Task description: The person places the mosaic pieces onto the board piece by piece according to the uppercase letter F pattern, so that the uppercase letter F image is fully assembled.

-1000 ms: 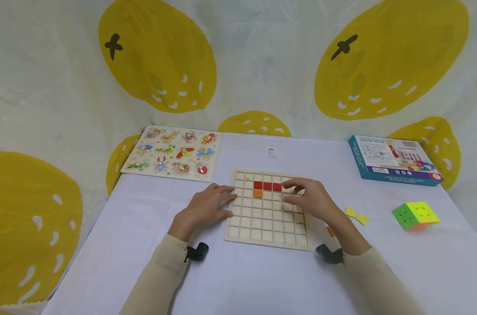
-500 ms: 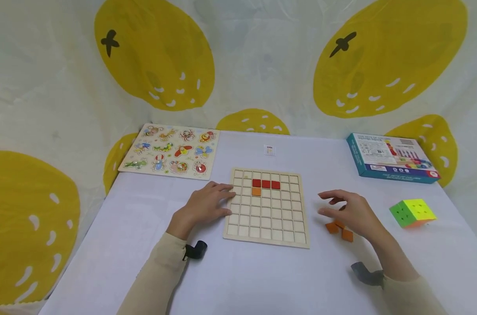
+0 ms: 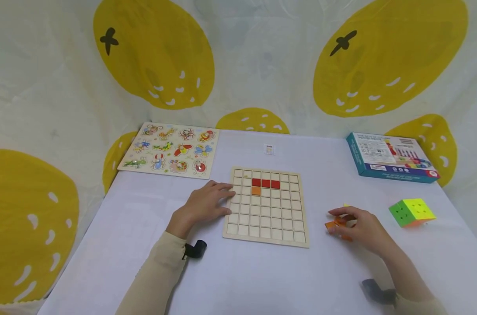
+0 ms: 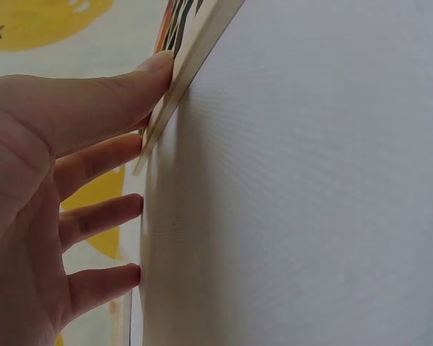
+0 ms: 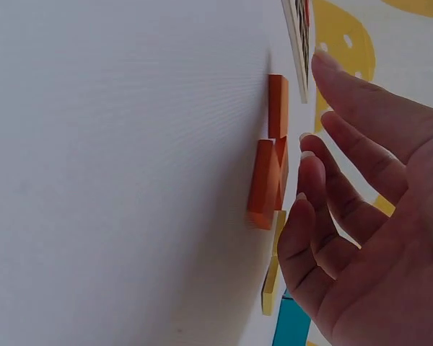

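A wooden grid board (image 3: 266,218) lies mid-table. Three red tiles (image 3: 266,183) form a row in it, with one orange tile (image 3: 255,190) below the leftmost. My left hand (image 3: 204,204) rests at the board's left edge, thumb and fingertips touching the rim in the left wrist view. Over loose orange tiles (image 5: 263,184) to the right of the board hovers my right hand (image 3: 362,227), thumb and fingers apart. The right wrist view shows nothing held between them. Two yellow tiles (image 5: 270,285) lie beyond the orange ones, mostly hidden by the hand in the head view.
An insect peg puzzle (image 3: 169,151) lies at the back left. A small printed card (image 3: 269,149) is behind the board. At the back right lies a teal toy box (image 3: 393,157), with a puzzle cube (image 3: 412,212) in front of it.
My right hand has moved from the board's upper right out to the loose orange tiles and lowered over them. The left hand stays at the board's edge.
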`<state>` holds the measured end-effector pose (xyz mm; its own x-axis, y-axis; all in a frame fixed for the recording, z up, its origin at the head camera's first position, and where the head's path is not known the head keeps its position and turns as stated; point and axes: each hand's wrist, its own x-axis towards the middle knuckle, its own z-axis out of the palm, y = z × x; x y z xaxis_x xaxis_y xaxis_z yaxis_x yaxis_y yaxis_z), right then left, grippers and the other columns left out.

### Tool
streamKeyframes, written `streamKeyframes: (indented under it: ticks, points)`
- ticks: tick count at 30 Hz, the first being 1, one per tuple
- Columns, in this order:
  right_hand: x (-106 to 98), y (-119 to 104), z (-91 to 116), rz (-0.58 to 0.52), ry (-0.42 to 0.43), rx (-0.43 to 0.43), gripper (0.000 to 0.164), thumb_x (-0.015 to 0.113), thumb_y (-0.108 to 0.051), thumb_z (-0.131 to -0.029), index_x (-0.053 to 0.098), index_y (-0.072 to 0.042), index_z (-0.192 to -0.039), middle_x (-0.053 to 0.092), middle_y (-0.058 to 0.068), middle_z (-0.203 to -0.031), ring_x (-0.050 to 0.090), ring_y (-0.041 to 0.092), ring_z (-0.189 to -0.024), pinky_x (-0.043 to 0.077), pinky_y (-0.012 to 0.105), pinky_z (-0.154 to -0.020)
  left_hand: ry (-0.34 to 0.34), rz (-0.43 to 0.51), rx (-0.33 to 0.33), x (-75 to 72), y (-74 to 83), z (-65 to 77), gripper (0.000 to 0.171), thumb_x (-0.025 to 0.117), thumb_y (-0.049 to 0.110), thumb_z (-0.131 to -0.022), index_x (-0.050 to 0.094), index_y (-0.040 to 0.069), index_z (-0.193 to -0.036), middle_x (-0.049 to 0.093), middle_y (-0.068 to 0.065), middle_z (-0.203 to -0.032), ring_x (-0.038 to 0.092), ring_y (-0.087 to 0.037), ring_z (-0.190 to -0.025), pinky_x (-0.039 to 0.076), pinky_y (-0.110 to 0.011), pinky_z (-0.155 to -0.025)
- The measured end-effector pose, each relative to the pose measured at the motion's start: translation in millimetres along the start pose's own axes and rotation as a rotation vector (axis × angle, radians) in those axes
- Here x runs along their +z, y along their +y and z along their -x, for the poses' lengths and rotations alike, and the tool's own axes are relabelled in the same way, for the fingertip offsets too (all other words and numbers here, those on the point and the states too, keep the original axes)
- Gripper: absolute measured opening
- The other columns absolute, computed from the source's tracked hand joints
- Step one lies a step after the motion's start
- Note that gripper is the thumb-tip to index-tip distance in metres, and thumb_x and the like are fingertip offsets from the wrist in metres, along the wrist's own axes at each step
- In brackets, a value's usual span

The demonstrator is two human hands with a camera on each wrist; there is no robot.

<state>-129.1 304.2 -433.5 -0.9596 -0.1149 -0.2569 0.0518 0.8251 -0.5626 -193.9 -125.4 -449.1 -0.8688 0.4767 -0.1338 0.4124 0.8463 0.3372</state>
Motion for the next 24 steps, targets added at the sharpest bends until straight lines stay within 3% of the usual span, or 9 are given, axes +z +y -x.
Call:
streamKeyframes:
  ticks: [9,24]
  points:
    - [7.2,4.6,-0.9,0.050,0.023,-0.011,0.047,0.084,-0.034,-0.084,0.072,-0.011,-0.123,0.073,0.012,-0.118,0.064,0.020,-0.100,0.051,0.011,-0.072,-0.002,-0.006,-0.003,-0.8,0.4,-0.6,0.057,0.077,0.041,-0.089,0.062,0.026,-0.142,0.049,0.009,-0.158,0.047,-0.020,-0.141,0.053,-0.050,-0.104]
    - [9.9,5.0,-1.9,0.099,0.055,-0.050,0.040,0.086,-0.032,-0.081,0.077,-0.013,-0.115,0.071,0.008,-0.107,0.058,0.018,-0.091,0.047,0.013,-0.066,-0.001,0.003,-0.001,0.1,0.3,0.3,0.056,0.077,0.040,-0.089,0.062,0.026,-0.142,0.049,0.008,-0.158,0.046,-0.020,-0.143,0.052,-0.049,-0.106]
